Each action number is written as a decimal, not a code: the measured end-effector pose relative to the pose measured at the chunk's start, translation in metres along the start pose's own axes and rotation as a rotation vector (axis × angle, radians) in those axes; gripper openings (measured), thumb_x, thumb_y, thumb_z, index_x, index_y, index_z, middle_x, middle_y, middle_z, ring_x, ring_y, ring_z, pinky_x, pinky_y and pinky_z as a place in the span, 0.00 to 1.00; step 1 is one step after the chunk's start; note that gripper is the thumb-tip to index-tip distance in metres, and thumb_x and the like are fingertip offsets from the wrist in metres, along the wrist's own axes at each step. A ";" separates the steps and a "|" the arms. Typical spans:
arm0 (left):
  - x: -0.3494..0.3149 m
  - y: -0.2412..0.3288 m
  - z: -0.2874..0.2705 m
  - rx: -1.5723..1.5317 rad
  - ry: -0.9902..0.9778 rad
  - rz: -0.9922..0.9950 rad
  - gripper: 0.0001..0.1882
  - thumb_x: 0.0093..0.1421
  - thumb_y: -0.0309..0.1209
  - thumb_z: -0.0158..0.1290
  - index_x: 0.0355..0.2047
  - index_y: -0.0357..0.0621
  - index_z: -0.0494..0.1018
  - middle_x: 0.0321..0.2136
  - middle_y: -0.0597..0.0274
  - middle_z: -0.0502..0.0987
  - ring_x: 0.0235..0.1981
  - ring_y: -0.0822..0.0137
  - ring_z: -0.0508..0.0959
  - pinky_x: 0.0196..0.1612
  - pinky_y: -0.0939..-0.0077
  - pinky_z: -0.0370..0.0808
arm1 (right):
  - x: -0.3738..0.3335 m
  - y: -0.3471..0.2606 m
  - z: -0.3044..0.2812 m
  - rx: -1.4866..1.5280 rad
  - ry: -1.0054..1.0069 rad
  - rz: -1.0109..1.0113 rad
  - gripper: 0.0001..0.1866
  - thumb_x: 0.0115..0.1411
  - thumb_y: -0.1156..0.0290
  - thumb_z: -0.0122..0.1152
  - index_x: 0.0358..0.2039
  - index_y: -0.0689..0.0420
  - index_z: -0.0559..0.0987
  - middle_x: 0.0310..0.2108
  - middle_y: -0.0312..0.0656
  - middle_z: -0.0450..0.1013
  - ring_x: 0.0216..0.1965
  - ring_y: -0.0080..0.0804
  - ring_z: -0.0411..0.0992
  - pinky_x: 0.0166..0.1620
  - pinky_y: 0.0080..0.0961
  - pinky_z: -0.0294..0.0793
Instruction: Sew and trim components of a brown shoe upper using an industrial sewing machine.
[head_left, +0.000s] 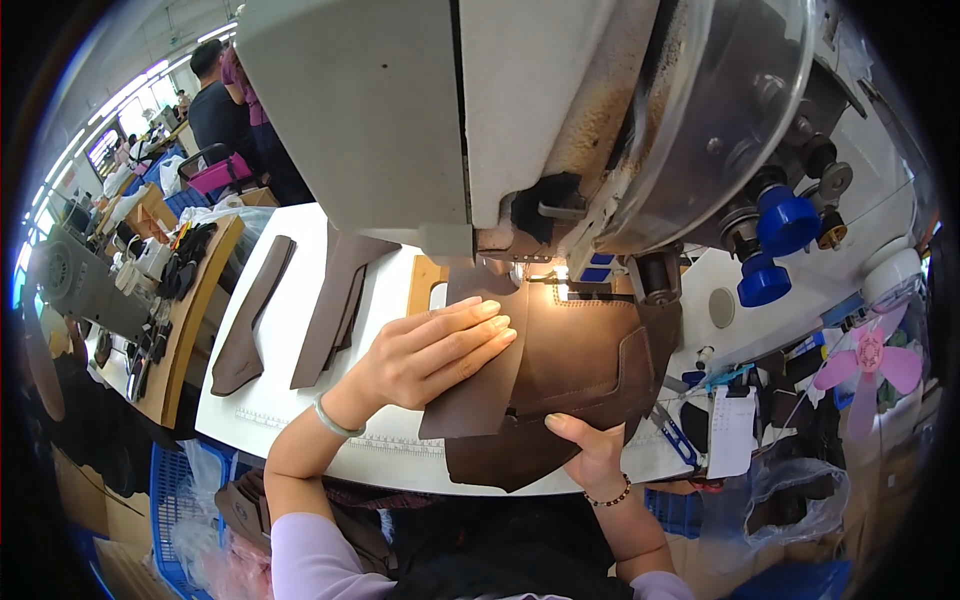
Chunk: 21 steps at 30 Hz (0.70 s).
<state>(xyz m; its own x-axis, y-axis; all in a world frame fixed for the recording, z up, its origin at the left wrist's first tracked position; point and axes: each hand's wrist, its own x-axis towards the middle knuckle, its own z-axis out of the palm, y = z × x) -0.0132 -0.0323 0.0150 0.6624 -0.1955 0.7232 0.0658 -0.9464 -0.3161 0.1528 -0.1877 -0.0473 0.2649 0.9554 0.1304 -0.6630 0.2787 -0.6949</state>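
A brown leather piece (575,360) with stitched seams lies on the white table under the head of a sewing machine (345,120), lit by a small lamp near the needle. Over its left part rests a flat, smooth brown panel (480,395). My left hand (430,355) lies on this panel with fingers stretched out side by side, pressing from above. At the near right edge, my right hand (595,455) grips the leather piece, thumb on top and the other fingers hidden beneath. The needle itself is too small to make out.
Cut brown pieces (340,300) lie on the white table (285,395) at left. Blue-handled snips (675,438), a paper slip (732,430) and a pink fan (868,355) are at right. Blue knobs (787,220) jut from the machine. A blue crate (170,510) stands lower left; people work far left.
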 end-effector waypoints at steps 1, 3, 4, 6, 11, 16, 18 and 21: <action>0.000 -0.001 0.000 0.004 0.000 0.000 0.18 0.46 0.28 0.50 0.38 0.37 0.76 0.37 0.58 0.76 0.42 0.61 0.77 0.44 0.72 0.78 | 0.001 -0.001 0.000 0.001 -0.004 0.001 0.22 0.49 0.86 0.58 0.46 0.61 0.69 0.42 0.41 0.71 0.43 0.27 0.71 0.47 0.26 0.72; 0.001 -0.001 0.000 -0.037 0.003 -0.031 0.17 0.47 0.28 0.49 0.38 0.38 0.76 0.37 0.59 0.76 0.41 0.60 0.77 0.43 0.72 0.78 | 0.004 -0.002 0.002 0.036 -0.016 0.017 0.22 0.49 0.87 0.58 0.46 0.62 0.69 0.41 0.42 0.71 0.42 0.28 0.71 0.47 0.27 0.72; 0.002 -0.001 0.001 -0.036 0.002 -0.030 0.17 0.47 0.28 0.49 0.38 0.38 0.76 0.37 0.59 0.76 0.41 0.60 0.77 0.43 0.72 0.78 | 0.004 -0.002 0.002 0.038 -0.018 0.017 0.22 0.49 0.87 0.58 0.46 0.62 0.69 0.41 0.42 0.71 0.42 0.28 0.71 0.47 0.27 0.72; 0.001 0.002 0.002 -0.035 0.006 -0.057 0.17 0.47 0.28 0.49 0.38 0.38 0.76 0.37 0.59 0.76 0.42 0.60 0.77 0.44 0.71 0.78 | 0.002 -0.002 0.002 0.021 0.009 -0.011 0.22 0.48 0.87 0.58 0.46 0.62 0.68 0.41 0.42 0.71 0.41 0.29 0.71 0.47 0.28 0.73; 0.005 0.003 -0.003 -0.030 -0.027 -0.052 0.17 0.48 0.29 0.48 0.39 0.38 0.76 0.38 0.58 0.76 0.42 0.60 0.77 0.44 0.72 0.77 | 0.003 -0.004 0.002 0.026 -0.003 -0.005 0.23 0.48 0.87 0.58 0.46 0.62 0.68 0.41 0.43 0.71 0.41 0.29 0.72 0.47 0.27 0.73; 0.003 0.001 0.000 -0.023 -0.025 -0.037 0.17 0.48 0.29 0.48 0.39 0.37 0.76 0.39 0.58 0.76 0.43 0.60 0.77 0.45 0.73 0.77 | 0.003 -0.002 0.001 -0.010 0.033 0.013 0.29 0.44 0.88 0.55 0.50 0.63 0.64 0.42 0.44 0.69 0.42 0.33 0.71 0.47 0.29 0.73; 0.003 0.002 -0.003 -0.020 -0.045 -0.054 0.19 0.48 0.30 0.48 0.40 0.37 0.75 0.39 0.57 0.75 0.44 0.59 0.76 0.46 0.70 0.76 | 0.003 -0.003 0.006 -0.017 0.058 -0.007 0.28 0.44 0.87 0.55 0.50 0.63 0.64 0.42 0.45 0.69 0.42 0.34 0.71 0.47 0.29 0.73; 0.006 0.000 -0.002 -0.050 -0.057 -0.114 0.21 0.46 0.30 0.48 0.41 0.36 0.74 0.39 0.55 0.74 0.45 0.57 0.76 0.47 0.67 0.76 | 0.012 -0.002 0.002 -0.050 0.040 0.014 0.28 0.45 0.87 0.54 0.50 0.63 0.64 0.43 0.45 0.69 0.43 0.34 0.71 0.47 0.30 0.73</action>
<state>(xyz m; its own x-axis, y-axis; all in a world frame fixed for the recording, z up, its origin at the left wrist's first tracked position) -0.0109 -0.0340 0.0202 0.6945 -0.0721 0.7159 0.1067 -0.9737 -0.2015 0.1558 -0.1765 -0.0425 0.2841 0.9543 0.0928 -0.6311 0.2590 -0.7312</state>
